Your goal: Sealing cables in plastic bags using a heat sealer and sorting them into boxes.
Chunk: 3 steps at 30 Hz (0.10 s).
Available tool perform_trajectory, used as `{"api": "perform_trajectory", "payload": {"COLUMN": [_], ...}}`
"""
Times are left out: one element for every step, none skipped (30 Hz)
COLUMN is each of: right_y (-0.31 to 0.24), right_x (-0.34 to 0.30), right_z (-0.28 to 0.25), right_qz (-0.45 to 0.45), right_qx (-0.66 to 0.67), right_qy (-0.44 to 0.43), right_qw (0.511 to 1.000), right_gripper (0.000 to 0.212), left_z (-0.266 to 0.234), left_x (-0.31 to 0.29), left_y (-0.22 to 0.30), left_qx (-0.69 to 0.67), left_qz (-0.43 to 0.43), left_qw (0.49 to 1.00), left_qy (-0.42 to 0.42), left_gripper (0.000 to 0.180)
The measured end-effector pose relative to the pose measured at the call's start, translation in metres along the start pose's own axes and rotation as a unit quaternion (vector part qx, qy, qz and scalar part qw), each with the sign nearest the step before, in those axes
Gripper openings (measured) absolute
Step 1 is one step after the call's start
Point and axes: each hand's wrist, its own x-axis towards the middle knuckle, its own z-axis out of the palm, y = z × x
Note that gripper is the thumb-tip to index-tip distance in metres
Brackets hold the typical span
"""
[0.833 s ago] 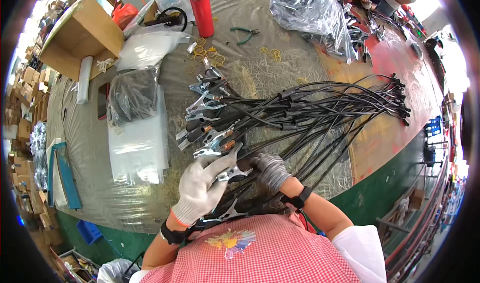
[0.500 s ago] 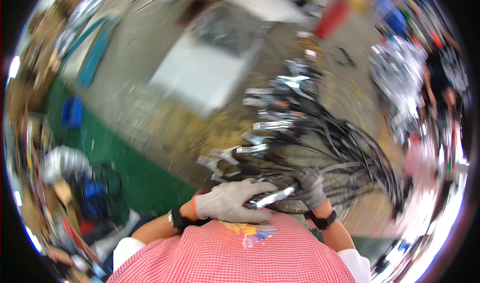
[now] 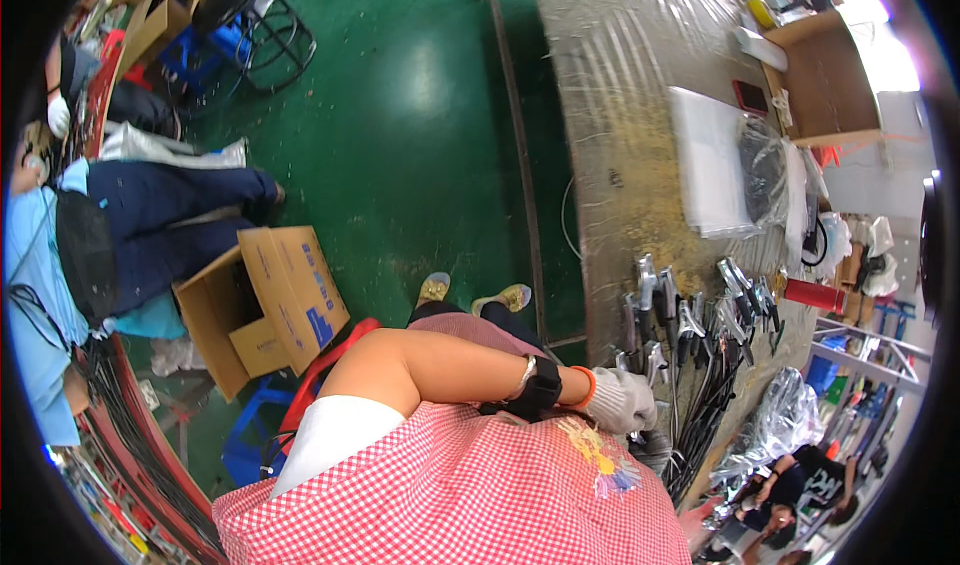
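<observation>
My left hand (image 3: pixel 622 402), in a pale knitted glove with an orange cuff, is at the near edge of the workbench with its fingers curled. What it holds, if anything, is hidden. A silver metal lever part (image 3: pixel 654 362) shows just beyond its knuckles. Close below it, my right hand (image 3: pixel 655 452) in a grey glove is mostly covered by the apron and the left hand; its fingers cannot be made out. Several more silver levers (image 3: pixel 690 320) lie in a row on the bench, with black cables (image 3: pixel 700 430) trailing from them toward the lower right.
The workbench (image 3: pixel 630 145) carries white plastic sheets (image 3: pixel 708 165), a dark phone-like slab (image 3: pixel 750 96), a red cylinder (image 3: pixel 812 295) and an open cardboard box (image 3: pixel 825 75). On the green floor at left stand another carton (image 3: pixel 295 290) and a black stool (image 3: pixel 230 0). Co-workers are at both sides.
My view has swung left, so the bench now lies to the right. A silver metal piece between my hands was visible before; now it is hidden, and the right hand is mostly covered.
</observation>
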Motion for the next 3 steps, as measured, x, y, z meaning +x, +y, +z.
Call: {"api": "perform_trajectory", "payload": {"right_y": [0.0,0.002,-0.004], "right_x": [-0.006,-0.015,-0.022], "right_z": [0.007,0.011,0.013], "right_qz": [0.024,0.117,0.12], "right_qx": [0.095,0.405,0.397], "right_qy": [-0.029,-0.085,-0.088], "right_qw": [0.995,0.903,0.906], "right_gripper": [0.027,0.041,0.041], "left_z": [0.004,0.007,0.008], "left_x": [-0.01,-0.021,-0.031], "left_y": [-0.001,-0.004,-0.008], "left_qx": [-0.009,0.016,0.042], "left_qz": [0.006,0.031,0.053], "left_qw": [1.0,0.999,0.998], "left_qy": [0.007,-0.003,-0.014], "left_gripper": [0.033,0.033,0.034]}}
